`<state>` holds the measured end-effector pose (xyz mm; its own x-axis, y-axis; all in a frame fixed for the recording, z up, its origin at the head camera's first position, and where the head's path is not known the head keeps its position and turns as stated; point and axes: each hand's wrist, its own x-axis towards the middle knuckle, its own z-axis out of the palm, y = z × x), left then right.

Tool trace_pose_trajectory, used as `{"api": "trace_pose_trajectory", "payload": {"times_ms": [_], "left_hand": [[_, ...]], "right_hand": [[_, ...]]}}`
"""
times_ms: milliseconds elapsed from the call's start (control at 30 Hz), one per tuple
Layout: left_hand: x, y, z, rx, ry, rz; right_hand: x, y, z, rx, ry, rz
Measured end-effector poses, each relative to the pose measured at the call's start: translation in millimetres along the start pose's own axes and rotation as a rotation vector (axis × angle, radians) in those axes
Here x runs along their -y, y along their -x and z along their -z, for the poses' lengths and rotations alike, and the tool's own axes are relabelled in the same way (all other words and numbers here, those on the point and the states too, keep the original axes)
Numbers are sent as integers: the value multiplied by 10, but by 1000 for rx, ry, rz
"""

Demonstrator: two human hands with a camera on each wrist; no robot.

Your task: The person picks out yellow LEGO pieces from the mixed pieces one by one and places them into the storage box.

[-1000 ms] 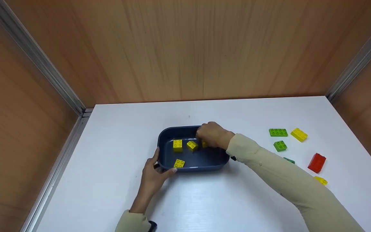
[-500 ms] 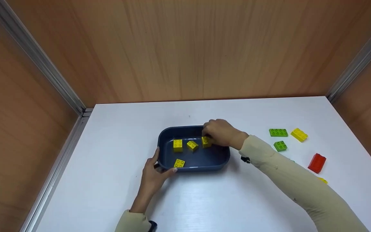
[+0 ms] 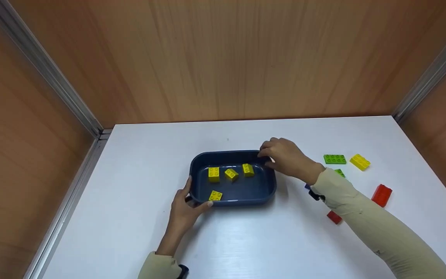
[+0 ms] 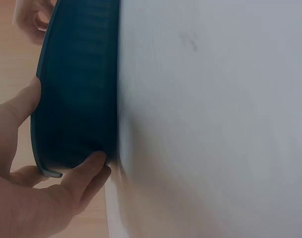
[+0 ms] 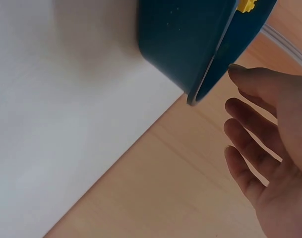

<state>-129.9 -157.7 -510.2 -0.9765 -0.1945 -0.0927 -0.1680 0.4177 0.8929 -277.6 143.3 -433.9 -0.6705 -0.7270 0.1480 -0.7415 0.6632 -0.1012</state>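
Observation:
A dark blue baking dish [image 3: 242,193] with raised sides stands on the white table. Several yellow toy bricks lie inside it: one at the left [image 3: 213,174], a tilted one in the middle [image 3: 231,174], one farther right [image 3: 247,170], one by the front rim [image 3: 215,196]. My left hand [image 3: 184,211] grips the dish's left end, thumb on the front rim; in the left wrist view its fingers bend round the dish's end [image 4: 76,89]. My right hand [image 3: 287,157] hovers at the back right corner, fingers loosely bent and apart, holding nothing, as the right wrist view confirms.
Right of the dish lie a long green brick [image 3: 334,159], a yellow brick [image 3: 360,162], a partly covered green brick [image 3: 339,173], a red brick [image 3: 381,195] and a smaller red one [image 3: 334,217]. The right sleeve hides part of this group. Wooden panels [image 3: 223,62] enclose the table.
My right hand has let go of the rightmost yellow brick and moved right, out toward the dish's corner. That brick now lies fully visible inside. My left hand has stayed put.

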Motion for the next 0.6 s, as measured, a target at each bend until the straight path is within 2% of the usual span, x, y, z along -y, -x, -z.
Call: {"api": "trace_pose_trajectory", "payload": {"times_ms": [333,600], "left_hand": [[-1,9,-7,-5,-5,-6],[1,12,-28,10,39,-1]], "right_hand": [[-153,280,106,-74,9,-36],[-339,581,100,-90,25,-83]]}}
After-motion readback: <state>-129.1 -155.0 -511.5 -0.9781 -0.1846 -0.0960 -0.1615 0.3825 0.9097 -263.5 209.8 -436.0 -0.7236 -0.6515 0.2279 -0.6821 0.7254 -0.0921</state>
